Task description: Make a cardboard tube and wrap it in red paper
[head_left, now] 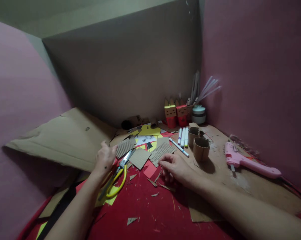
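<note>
My left hand point(106, 157) is curled at the left edge of a corrugated cardboard piece point(125, 147); its fingertips are hidden, and whether it grips anything is unclear. Right beside it lie scissors with yellow handles point(124, 176), their blades pointing away from me. My right hand point(172, 165) hovers low over the red cloth, thumb and forefinger pinched together by the near corner of another corrugated piece point(162, 152). Anything in that pinch is too small to make out. Between the hands rest a plain cardboard square point(139, 158) and a red paper piece point(149, 170).
To the right stand two small cardboard cups point(201, 149), several markers point(182, 137) and a pink glue gun point(250, 163). Two red figures with cardboard faces point(176, 115) and a pale blue jar point(198, 114) are behind. A big cardboard sheet point(65, 140) leans at left. Scraps litter the red cloth point(140, 213).
</note>
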Action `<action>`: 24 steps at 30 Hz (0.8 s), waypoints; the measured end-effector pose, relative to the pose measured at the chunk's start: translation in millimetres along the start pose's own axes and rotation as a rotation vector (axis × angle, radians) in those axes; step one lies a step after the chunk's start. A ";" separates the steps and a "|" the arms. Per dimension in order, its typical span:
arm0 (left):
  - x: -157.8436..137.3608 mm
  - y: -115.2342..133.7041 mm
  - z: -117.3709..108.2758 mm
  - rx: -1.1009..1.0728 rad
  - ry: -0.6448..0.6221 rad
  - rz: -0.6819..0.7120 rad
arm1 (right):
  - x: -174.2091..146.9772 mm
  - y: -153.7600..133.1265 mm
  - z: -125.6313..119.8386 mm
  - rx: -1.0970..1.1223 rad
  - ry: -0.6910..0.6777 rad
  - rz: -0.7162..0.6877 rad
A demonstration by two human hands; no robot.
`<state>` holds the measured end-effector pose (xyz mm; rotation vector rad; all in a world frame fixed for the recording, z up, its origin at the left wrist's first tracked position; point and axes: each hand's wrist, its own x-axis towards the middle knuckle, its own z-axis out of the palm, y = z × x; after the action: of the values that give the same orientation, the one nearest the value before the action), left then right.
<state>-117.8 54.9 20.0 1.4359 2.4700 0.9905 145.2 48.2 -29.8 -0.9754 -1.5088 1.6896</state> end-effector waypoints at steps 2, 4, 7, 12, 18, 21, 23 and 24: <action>-6.2 9.7 4.4 0.090 -0.024 0.140 | -2.4 -0.2 0.9 -0.075 -0.040 -0.037; -16.6 25.3 17.0 0.135 -0.150 0.308 | -7.0 -0.1 1.5 -0.182 -0.125 -0.114; -31.0 52.4 47.4 0.164 -0.366 0.497 | -14.2 1.0 1.5 -0.381 -0.269 -0.224; -31.2 82.5 88.4 0.249 -0.480 0.586 | -14.4 6.1 -0.5 -0.516 -0.321 -0.296; -14.8 86.8 98.1 0.255 -0.494 0.438 | -9.2 6.4 -2.2 -0.500 -0.352 -0.310; -6.6 89.2 102.6 0.193 -0.533 0.306 | -8.3 6.2 -2.1 -0.509 -0.366 -0.307; -1.2 93.0 105.5 0.099 -0.550 0.210 | -7.1 7.1 -2.0 -0.509 -0.367 -0.309; 1.5 95.1 106.3 0.032 -0.554 0.161 | -6.4 7.6 -2.0 -0.511 -0.363 -0.314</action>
<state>-5.6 138.9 -6.4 1.6629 1.9999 0.4793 150.1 42.9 -36.9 -0.6369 -2.2750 1.3261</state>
